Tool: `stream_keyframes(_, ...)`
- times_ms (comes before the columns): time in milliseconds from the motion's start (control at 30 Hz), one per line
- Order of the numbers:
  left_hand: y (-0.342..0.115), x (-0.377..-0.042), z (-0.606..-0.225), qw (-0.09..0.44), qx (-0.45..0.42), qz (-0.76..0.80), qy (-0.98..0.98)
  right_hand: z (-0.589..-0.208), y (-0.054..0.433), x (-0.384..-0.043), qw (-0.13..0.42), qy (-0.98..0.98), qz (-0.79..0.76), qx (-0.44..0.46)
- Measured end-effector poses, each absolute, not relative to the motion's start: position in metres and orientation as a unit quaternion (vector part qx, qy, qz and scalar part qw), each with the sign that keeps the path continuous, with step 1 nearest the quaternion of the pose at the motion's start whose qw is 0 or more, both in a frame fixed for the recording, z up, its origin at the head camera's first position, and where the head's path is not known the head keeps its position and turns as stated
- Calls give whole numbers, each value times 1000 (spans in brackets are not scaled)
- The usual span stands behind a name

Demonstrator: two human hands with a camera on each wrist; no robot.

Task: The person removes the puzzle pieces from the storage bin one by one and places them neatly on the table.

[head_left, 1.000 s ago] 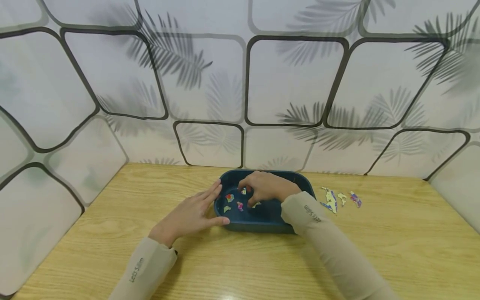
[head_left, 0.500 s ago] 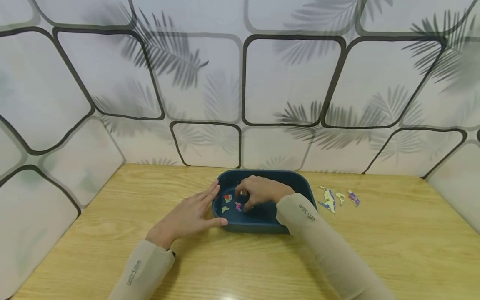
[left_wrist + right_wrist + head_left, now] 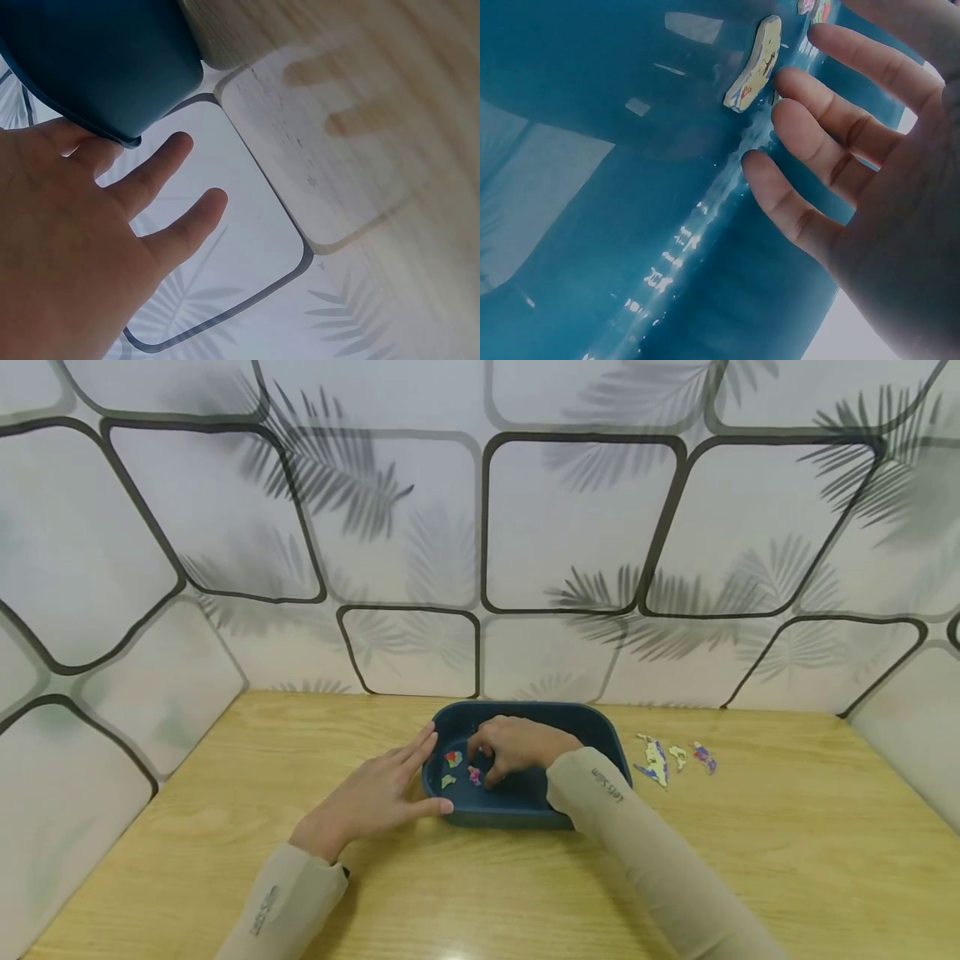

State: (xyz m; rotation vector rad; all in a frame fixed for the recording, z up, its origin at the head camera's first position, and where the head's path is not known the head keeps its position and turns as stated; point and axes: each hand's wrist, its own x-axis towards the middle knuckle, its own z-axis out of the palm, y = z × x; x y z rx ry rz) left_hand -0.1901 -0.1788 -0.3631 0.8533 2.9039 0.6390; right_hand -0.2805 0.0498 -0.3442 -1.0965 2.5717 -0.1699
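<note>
A dark blue basin [image 3: 525, 817] stands on the table, with small flat colourful pieces inside at its left end. Among them are a red-and-green piece [image 3: 453, 759], a pale green piece [image 3: 447, 782] and a pink piece [image 3: 475, 775]. My right hand [image 3: 521, 746] reaches into the basin, thumb and forefinger bent and apart, beside the pink piece. In the right wrist view, a yellowish curved piece [image 3: 756, 67] lies close by my fingertips [image 3: 791, 79]. My left hand [image 3: 371, 797] rests at the basin's left end, fingers spread along the rim and thumb at the front edge.
To the right of the basin, a long cream-and-blue piece [image 3: 654, 763], a small cream piece [image 3: 678, 757] and a purple-and-red piece [image 3: 705, 757] lie on the wooden table [image 3: 450, 893]. A patterned wall covering [image 3: 555, 652] rises behind the basin.
My right hand has shifted slightly left and lower inside the basin, now covering pale pieces seen near its fingers a second ago. My left hand stays at the rim.
</note>
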Motion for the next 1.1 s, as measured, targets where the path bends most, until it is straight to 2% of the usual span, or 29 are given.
stream_keyframes(1100,-180,-188,-362,30,272,208,939,-350,39,-284,167,903,-23,-396)
